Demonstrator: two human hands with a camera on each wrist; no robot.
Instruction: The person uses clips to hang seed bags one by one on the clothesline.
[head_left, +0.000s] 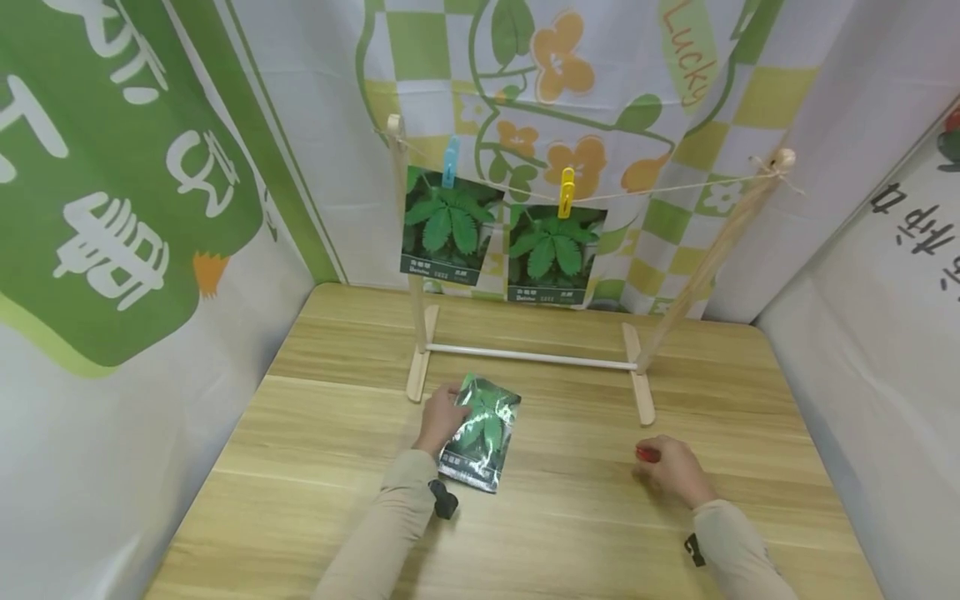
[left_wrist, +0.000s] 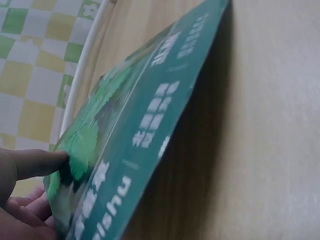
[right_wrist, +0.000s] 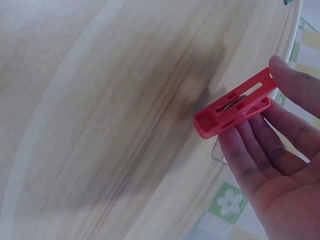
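Observation:
My left hand [head_left: 441, 419] pinches a glossy seed packet [head_left: 483, 433] by its left edge, thumb on the printed green leaf. In the left wrist view the packet [left_wrist: 125, 115] is tilted, its lettered lower edge raised off the table. Toward the right side of the table, my right hand [head_left: 675, 468] holds a red clothespin [right_wrist: 235, 107] between thumb and fingers. Two similar packets hang from a string on a wooden stand: the left one [head_left: 450, 229] under a blue clothespin [head_left: 451, 162], the right one [head_left: 555, 254] under a yellow clothespin [head_left: 566, 193].
The stand has two wooden posts, the right post [head_left: 708, 267] leaning outward, and flat feet. A white rod [head_left: 532, 357] joins them low above the wooden table [head_left: 570, 517]. Printed curtains [head_left: 315, 100] enclose the back and sides.

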